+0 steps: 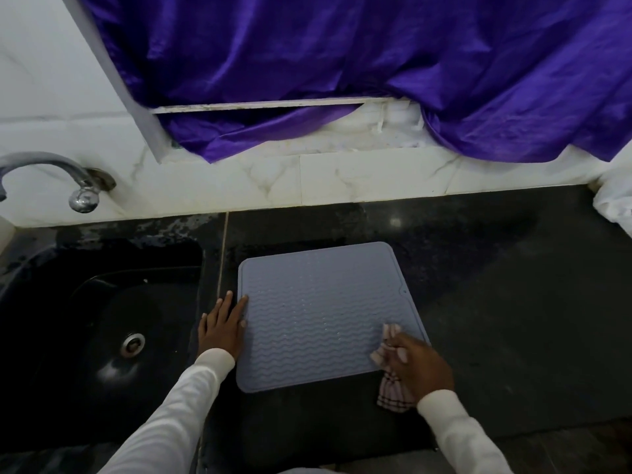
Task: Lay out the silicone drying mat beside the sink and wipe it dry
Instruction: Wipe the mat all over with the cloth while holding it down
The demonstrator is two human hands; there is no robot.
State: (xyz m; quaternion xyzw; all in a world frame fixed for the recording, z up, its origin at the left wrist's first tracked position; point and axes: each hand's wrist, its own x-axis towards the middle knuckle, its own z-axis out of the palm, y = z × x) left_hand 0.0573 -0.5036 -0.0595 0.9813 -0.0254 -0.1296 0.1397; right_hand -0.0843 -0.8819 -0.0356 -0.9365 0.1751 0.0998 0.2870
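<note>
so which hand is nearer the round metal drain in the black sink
Left. The left hand lies flat at the grey silicone mat's sink-side edge, close to the drain. The right hand grips a checked cloth at the mat's far side.

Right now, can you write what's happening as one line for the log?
mat flat beside sink | left hand flat on mat's left edge | right hand holds checked cloth on mat's right edge | step: wiping

I see a purple cloth point(342, 63) draped along the wall above the dark worktop point(496, 302), its folds hanging over a white marble ledge point(342, 176). At far left a chrome tap point(51, 172) juts from the wall. Something white point(615, 203) sits at the right edge.
</note>
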